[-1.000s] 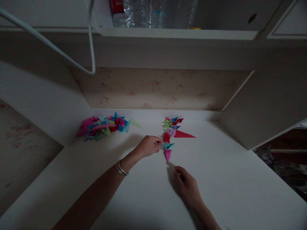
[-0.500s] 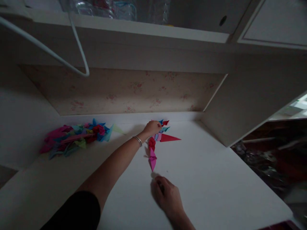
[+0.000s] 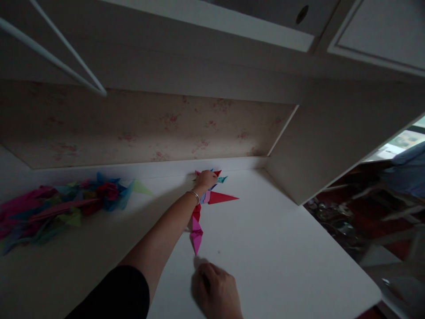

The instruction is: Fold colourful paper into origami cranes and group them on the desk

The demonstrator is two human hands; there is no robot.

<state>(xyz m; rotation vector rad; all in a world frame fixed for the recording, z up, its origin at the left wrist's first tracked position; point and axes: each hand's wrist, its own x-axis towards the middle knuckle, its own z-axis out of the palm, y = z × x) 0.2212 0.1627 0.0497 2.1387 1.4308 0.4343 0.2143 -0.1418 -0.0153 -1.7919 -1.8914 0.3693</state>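
A line of folded paper cranes runs from the back of the white desktop toward me. Its near end is a magenta paper crane (image 3: 196, 235), with a red one (image 3: 196, 212) beyond it. A long red paper point (image 3: 223, 198) sticks out to the right. My left hand (image 3: 206, 179) is at the far end, fingers pressed together among blue, red and teal folded papers (image 3: 222, 180); its grip is hidden. Just below the magenta crane's tip, my right hand (image 3: 214, 285) is closed, with its thumb and forefinger together. I cannot make out what is in it.
A heap of colourful folded papers (image 3: 63, 208) lies at the left, a pale green one (image 3: 142, 187) at its right end. A shelf (image 3: 226, 22) overhangs the desktop (image 3: 282, 252), and a white bent rod (image 3: 59, 62) hangs at upper left. A side panel (image 3: 315, 133) stands right.
The camera view has shifted, so the desk and papers appear further left. My left hand has moved slightly over the far papers, covering more of them. My right hand stays closed near the magenta crane.
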